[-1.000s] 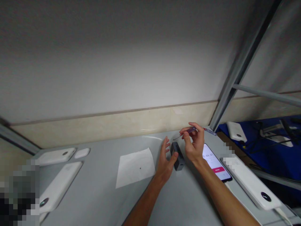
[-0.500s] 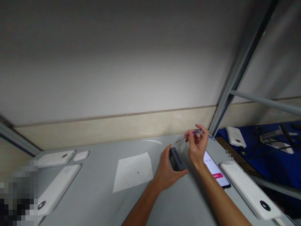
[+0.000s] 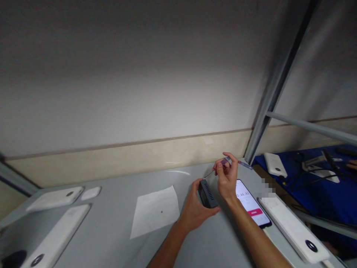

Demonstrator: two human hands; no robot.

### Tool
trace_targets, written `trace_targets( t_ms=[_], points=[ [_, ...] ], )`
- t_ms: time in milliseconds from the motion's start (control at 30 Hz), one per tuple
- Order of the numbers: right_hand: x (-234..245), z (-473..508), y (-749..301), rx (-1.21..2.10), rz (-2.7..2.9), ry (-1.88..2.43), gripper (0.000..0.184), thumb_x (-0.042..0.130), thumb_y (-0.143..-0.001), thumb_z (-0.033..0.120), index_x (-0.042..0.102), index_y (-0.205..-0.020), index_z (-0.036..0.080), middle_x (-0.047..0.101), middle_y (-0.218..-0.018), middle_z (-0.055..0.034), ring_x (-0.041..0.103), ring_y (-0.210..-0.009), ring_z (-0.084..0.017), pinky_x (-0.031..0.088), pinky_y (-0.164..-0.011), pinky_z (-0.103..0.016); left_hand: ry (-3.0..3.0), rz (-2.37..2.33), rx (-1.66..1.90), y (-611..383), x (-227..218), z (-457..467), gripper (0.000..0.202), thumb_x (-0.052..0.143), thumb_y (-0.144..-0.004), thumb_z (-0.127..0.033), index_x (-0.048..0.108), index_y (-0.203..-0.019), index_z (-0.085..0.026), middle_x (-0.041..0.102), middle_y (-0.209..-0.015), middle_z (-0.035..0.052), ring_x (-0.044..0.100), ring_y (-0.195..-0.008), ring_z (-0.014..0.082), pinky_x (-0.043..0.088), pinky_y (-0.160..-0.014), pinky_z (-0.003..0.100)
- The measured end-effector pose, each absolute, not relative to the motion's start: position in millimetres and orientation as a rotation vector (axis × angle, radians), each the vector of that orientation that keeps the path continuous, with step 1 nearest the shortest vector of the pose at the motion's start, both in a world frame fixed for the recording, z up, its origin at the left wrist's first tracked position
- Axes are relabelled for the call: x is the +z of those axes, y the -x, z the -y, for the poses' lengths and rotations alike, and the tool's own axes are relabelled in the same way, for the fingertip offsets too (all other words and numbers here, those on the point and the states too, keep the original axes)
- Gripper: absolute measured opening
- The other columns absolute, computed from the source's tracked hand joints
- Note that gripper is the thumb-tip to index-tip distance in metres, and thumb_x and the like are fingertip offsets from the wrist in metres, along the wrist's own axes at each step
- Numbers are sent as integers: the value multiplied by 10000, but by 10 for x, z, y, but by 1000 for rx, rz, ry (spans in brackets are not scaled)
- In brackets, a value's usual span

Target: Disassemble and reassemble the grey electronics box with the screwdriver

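My left hand (image 3: 195, 208) is closed around a small dark grey box (image 3: 208, 193) with a row of vent slots along its upper side. The thumb presses its near end and the fingers its far end. Closed in my right hand (image 3: 227, 178) is a screwdriver (image 3: 245, 165) with a purplish translucent handle and a thin shaft. The shaft points left and down at the far end of the box; whether its tip touches the box I cannot tell. A white sheet of paper (image 3: 156, 210) with a small dark speck on it lies left of my left hand.
Right of my right forearm lies a phone (image 3: 252, 204) with a lit timer screen, beside a long white device (image 3: 292, 230). More white devices (image 3: 61, 234) lie at the left. A metal post (image 3: 267, 111) stands at the right, before a blue-covered table (image 3: 301, 201) with cables.
The view has shifted slightly, so most things sit a little lower and further left. The screwdriver's tip has come closer to the box's far end. Both hands keep their holds.
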State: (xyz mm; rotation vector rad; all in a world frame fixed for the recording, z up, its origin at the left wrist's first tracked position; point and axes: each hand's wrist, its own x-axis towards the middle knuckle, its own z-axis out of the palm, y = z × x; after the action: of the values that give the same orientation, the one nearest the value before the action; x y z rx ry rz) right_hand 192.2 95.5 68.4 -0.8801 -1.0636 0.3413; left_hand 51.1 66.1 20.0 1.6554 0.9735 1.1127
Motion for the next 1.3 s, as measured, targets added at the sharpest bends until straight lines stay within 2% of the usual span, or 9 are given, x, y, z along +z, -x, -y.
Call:
trace_targets(
  t_ms=[267,900,1300],
  points=[
    [642,-960,-1895,415,1093,885,327,570,-978,314,467,-1284,268,572,-768,43,600,-674,-156,496,-650,-291,-1694,-970,1067,-485,249,-650,929,952,-546,-219,485,-1350,-223,607,-1334,112,584,-1246,304,437,-1124,505],
    [620,-965,-1905,511,1112,912,347,578,-992,349,483,-1320,287,548,-775,44,560,-680,-145,472,-646,-268,-1738,-996,972,-472,272,-662,987,972,-517,-275,469,-1364,-220,591,-1349,104,569,-1243,309,429,-1126,482],
    [577,-971,-1929,587,1123,943,377,590,-981,376,483,-1330,284,544,-785,34,544,-651,-139,365,-503,-227,-1770,-985,988,-475,233,-683,955,975,-516,-260,489,-1337,-230,613,-1303,84,590,-1214,293,458,-1089,469]
  ],
)
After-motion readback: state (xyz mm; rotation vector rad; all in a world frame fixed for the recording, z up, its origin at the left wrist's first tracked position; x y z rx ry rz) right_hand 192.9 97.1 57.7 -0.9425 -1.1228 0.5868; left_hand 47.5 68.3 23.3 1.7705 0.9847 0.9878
